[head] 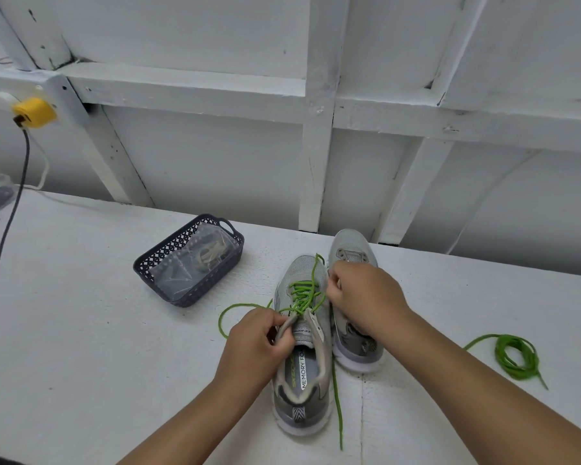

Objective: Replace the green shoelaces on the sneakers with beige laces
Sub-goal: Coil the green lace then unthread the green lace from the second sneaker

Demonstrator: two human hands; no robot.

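Two grey mesh sneakers sit side by side near the middle bottom of the frame on a white painted desk [81,313], toes pointing away toward the white panelled wall [215,146]. The nearer grey sneaker with the green lace [299,364] is the one being worked on: the left hand [259,337] is curled round the edge of its collar by the tongue, gripping it, while the right hand [359,297] is clenched with its fingertips pinching the bright green shoelace [304,293] up by the eyelets. That lace is loose, one end looping off to the left on the desk and another trailing down past the heel toward the bottom edge. The second grey sneaker [353,250], just right of it and partly under the right wrist, looks unlaced already. A coiled green shoelace [514,357] lies on the desk well off to the right. Left of centre there's a dark blue plastic lattice basket [155,263] holding a clear plastic bag with beige laces [212,253] inside. Upper left, a yellow plug [34,112] with a dark cable hanging down.
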